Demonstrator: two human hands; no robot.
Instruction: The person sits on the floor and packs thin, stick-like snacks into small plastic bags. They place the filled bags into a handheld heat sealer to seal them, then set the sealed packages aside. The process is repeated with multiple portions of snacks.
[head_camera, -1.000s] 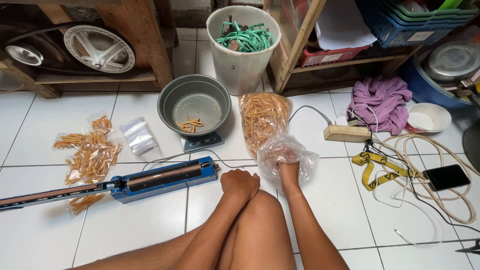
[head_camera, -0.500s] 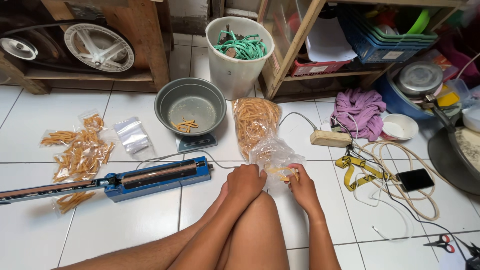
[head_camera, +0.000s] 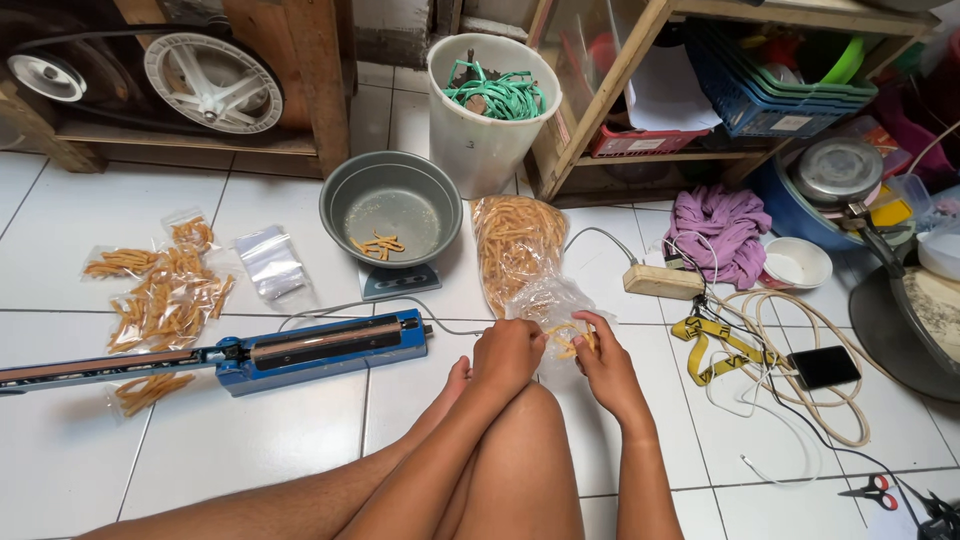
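Both hands close on a small clear bag (head_camera: 548, 305) of fried snack sticks, just in front of the metal bowl (head_camera: 391, 207).

Left hand (head_camera: 507, 352) grips the bag's mouth; right hand (head_camera: 603, 358) apparently pinches several sticks. Left of the bowl lie filled packets (head_camera: 160, 290); the large snack bag (head_camera: 513, 245) remains full. A blue heat sealer (head_camera: 300, 345) waits nearby.

We see both hands meeting at the mouth of the big snack bag (head_camera: 517, 252), the left hand (head_camera: 507, 357) just left of the right hand (head_camera: 603, 362). Behind the bag stands the bucket (head_camera: 487, 130); to its left the bowl (head_camera: 391, 207) sits on the scale (head_camera: 398, 281) (a few sticks in it). The heat sealer (head_camera: 300, 348) lies left of the hands, with small filled packets (head_camera: 160, 290) behind it.
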